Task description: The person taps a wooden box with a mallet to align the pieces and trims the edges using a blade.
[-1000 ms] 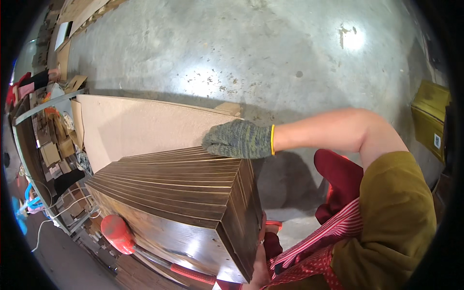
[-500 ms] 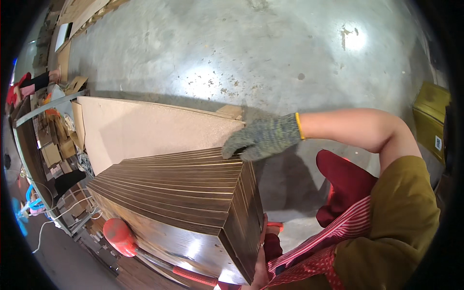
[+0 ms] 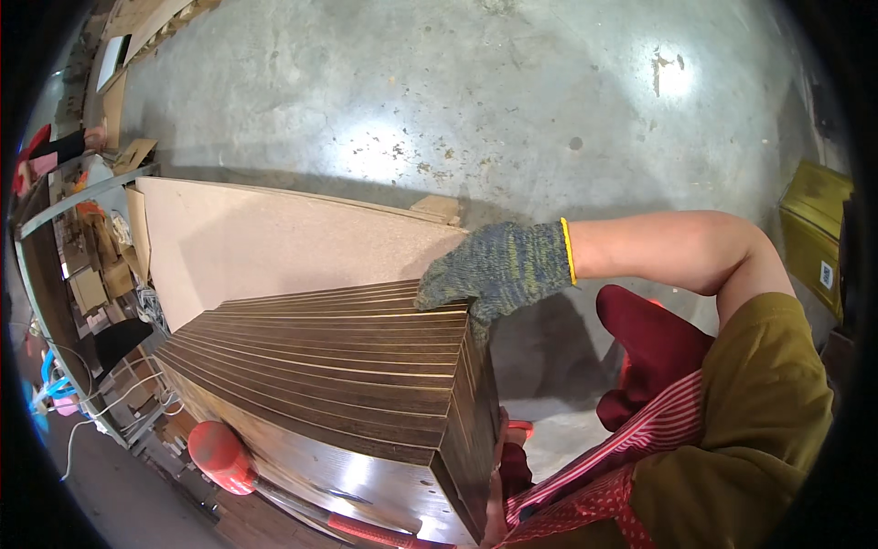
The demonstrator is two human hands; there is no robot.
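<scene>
A stack of dark brown wood-grain boards (image 3: 338,352) stands on edge in front of me, their long narrow edges facing up with pale lines between them. My right hand (image 3: 489,274), in a grey-green knitted glove with a yellow cuff, is at the far right corner of the stack. Its fingers lie over the top edges and the thumb bends down against the end, closed on boards there. My left hand (image 3: 495,517) shows only as a strip of bare skin by the near end; its fingers are hidden behind the boards.
A large tan board (image 3: 283,229) lies beyond the stack. A red-headed mallet (image 3: 219,453) with a red grip lies along the near side. At left are a metal-framed rack (image 3: 87,197), cardboard pieces and cables, with another person's arm behind. An olive box (image 3: 814,238) stands at right.
My right hand has come down over the corner of the stack, its thumb now lower against the end of the boards. The view has shifted slightly.
</scene>
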